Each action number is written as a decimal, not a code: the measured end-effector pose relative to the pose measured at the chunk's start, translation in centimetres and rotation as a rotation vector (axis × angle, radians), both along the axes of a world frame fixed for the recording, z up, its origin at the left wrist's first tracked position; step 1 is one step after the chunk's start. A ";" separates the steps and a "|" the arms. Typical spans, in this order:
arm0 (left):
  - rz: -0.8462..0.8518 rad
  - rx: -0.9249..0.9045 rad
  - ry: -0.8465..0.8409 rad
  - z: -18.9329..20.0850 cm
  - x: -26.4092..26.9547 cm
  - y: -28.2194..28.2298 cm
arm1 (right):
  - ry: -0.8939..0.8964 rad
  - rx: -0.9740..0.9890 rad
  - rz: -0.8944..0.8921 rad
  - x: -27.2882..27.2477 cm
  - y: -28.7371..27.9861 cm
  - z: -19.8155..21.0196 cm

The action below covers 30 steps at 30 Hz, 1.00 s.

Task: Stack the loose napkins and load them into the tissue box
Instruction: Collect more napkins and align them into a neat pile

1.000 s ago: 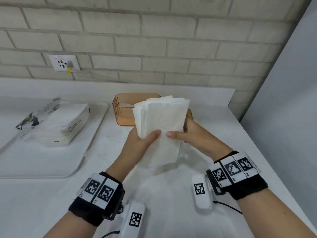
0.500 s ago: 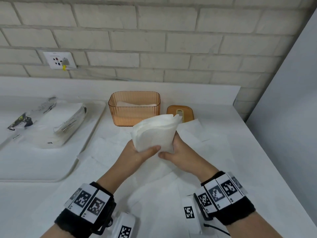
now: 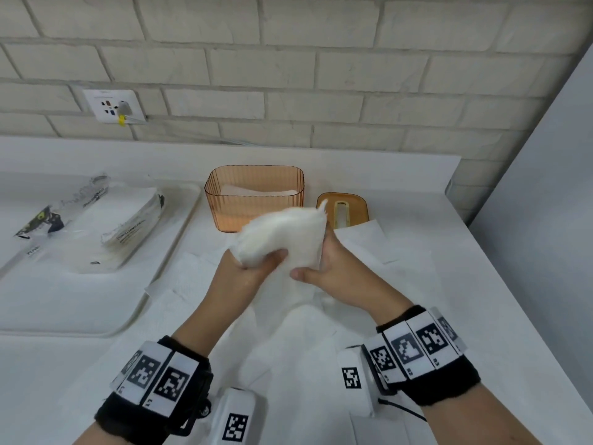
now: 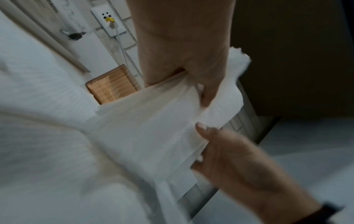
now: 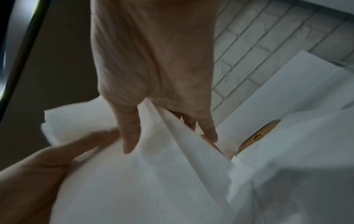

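**Napkin stack held in both hands, tissue box directly beyond the fingertips**

The left hand (image 3: 253,277) grips the napkin stack (image 3: 282,239) with its thumb across the near face and its fingers curled behind. The right hand (image 3: 333,271) clamps the opposite edge, thumb in front, fingers behind. The stack is held clear of the counter, tilted, its free end pointing away from the wrists; motion blur hides its exact edges. The tissue box (image 3: 253,200) stands beyond both hands, slightly to the left-hand side, open top up, with some white sheets already inside. Its lid (image 3: 343,210) lies just past the right hand. The box's long axis runs across the reach, so the stack probably needs levelling and turning to match it before lowering. More loose napkins (image 3: 199,284) lie flat beneath both wrists.
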<state>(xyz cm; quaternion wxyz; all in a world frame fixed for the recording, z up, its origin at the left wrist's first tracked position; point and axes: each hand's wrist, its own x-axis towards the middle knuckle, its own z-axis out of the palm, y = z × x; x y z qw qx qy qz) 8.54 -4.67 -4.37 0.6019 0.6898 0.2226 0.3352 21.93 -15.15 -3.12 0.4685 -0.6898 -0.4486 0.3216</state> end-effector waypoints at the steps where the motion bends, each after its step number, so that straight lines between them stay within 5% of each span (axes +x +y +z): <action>1: 0.022 -0.106 -0.067 0.5 -0.1 0.1 | 0.028 -0.003 -0.031 0.4 -0.1 0.2; 4: -0.002 -0.397 -0.295 1.4 0.0 0.2 | 0.188 -0.031 -0.127 1.2 -0.6 -0.3; 7: -0.020 -0.600 -0.424 1.6 0.8 -0.3 | 0.539 0.058 -0.135 0.8 -0.7 -1.6; 9: -0.026 -0.650 -0.421 1.1 1.2 -0.6 | 0.780 0.182 -0.143 0.3 -0.5 -1.7; 11: -0.049 -0.628 -0.409 0.1 1.0 -0.3 | 0.837 0.257 -0.150 0.5 -0.6 -1.3; 16: -0.077 -0.381 -0.203 -1.1 -2.2 2.9 | 0.523 0.216 -0.232 2.8 -2.0 -0.6; 24: -0.326 -0.038 0.484 -1.5 -2.7 3.6 | 0.096 -0.149 -0.120 3.9 -2.0 -2.4; 30: -0.311 -0.022 0.464 -3.1 -2.1 4.1 | 0.069 -0.151 -0.152 4.1 -1.9 -2.7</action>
